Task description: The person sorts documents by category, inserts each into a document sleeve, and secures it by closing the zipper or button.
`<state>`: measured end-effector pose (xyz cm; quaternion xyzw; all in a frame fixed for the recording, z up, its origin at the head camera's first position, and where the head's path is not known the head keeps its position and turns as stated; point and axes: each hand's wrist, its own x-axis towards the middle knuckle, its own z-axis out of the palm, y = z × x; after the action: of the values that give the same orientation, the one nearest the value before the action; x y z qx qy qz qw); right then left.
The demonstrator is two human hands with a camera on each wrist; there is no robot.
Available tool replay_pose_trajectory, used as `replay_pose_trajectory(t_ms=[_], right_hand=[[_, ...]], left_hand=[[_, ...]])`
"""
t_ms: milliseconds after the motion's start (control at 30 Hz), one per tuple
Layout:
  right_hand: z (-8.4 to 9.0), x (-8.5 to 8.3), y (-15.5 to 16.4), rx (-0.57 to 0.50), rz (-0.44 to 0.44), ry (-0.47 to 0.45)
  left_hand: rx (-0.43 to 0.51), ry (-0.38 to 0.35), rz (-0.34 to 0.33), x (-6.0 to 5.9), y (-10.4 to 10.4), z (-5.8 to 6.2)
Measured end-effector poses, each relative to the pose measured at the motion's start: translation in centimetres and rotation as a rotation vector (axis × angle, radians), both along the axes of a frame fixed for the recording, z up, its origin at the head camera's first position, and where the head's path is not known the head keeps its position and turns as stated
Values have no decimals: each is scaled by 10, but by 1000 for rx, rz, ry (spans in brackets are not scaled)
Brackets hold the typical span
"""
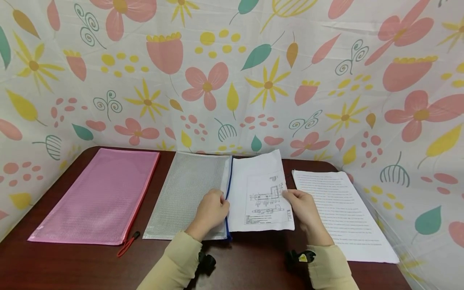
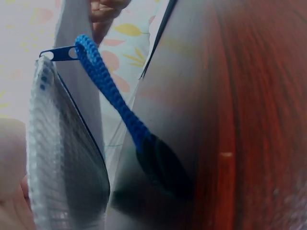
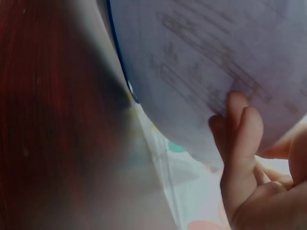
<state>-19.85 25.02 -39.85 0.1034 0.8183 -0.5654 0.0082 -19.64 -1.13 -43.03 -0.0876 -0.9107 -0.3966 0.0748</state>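
A clear grey mesh zipper pouch [image 1: 177, 193] with a blue zipper lies mid-table. From its right-hand opening extends a white sheet of paper [image 1: 259, 173] printed with line drawings, its left part apparently inside the pouch. My left hand [image 1: 210, 211] grips the pouch by its zipper edge, fingers curled. At the sheet's right edge my right hand [image 1: 306, 207] pinches the paper; in the right wrist view its fingers [image 3: 242, 139] lie against the underside. A blue cord zipper pull [image 2: 108, 91] dangles from the pouch's near corner in the left wrist view.
To the left lies a pink mesh zipper pouch [image 1: 94, 197] with a red cord pull [image 1: 127, 245]. Printed white papers [image 1: 340, 213] lie at the right side of the dark wooden table [image 1: 246, 262]. A flowered curtain [image 1: 232, 80] hangs behind.
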Motion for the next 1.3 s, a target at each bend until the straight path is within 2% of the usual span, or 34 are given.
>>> replay_pose_trajectory(t_ms=[133,233,567,1100,1300], right_hand=[[-5,-3,5,-35,56,-56],[-8,-5,7,-66,67,-74],[-12,-7,5,-112,-31,-34],[-14,-8,-5,-177,-28,-31],[-14,-8,-9,-158,-38,-37]], left_hand=[[2,-15,-2,0,0,0],[-6,-25,-6,-1,0,0],[-36,-43,-15,-1,0,-1],[-45,5,-18,0,5,-3],[-31,19,-13,2,7,-2]])
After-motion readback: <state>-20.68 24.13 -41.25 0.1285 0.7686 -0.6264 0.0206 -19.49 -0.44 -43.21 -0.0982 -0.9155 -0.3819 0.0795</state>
